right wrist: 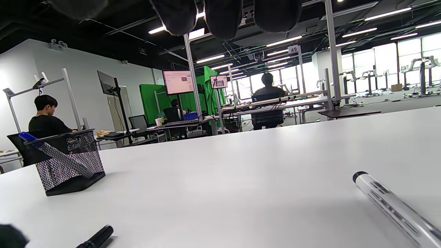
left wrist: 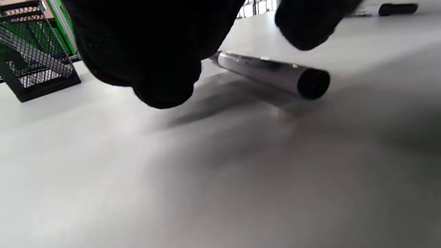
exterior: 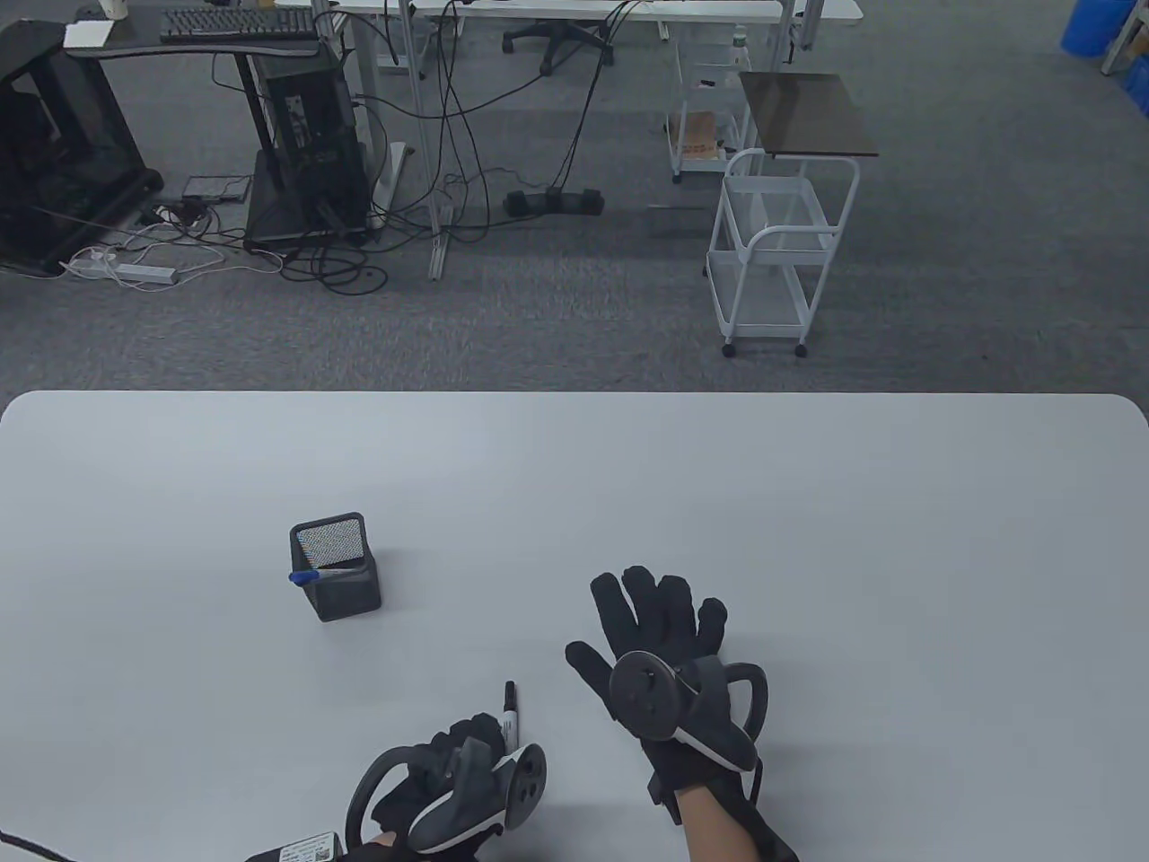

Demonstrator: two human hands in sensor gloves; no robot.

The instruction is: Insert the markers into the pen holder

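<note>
A mesh pen holder (exterior: 335, 566) stands on the white table (exterior: 808, 503), blue marker (exterior: 305, 576) inside — a black marker (exterior: 510, 714) lies at the curled left hand (exterior: 449, 790); right hand (exterior: 669, 660) spread wide, holding nothing.

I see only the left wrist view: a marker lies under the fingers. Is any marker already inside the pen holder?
Observer: Yes, one blue-capped marker leans inside the pen holder.
Operator: And the right hand, does it hold something?
Observer: No, the right hand is spread open, palm down.
Operator: Is a marker near it?
Observer: Yes, the right wrist view shows a white-barrelled marker lying below it.
</note>
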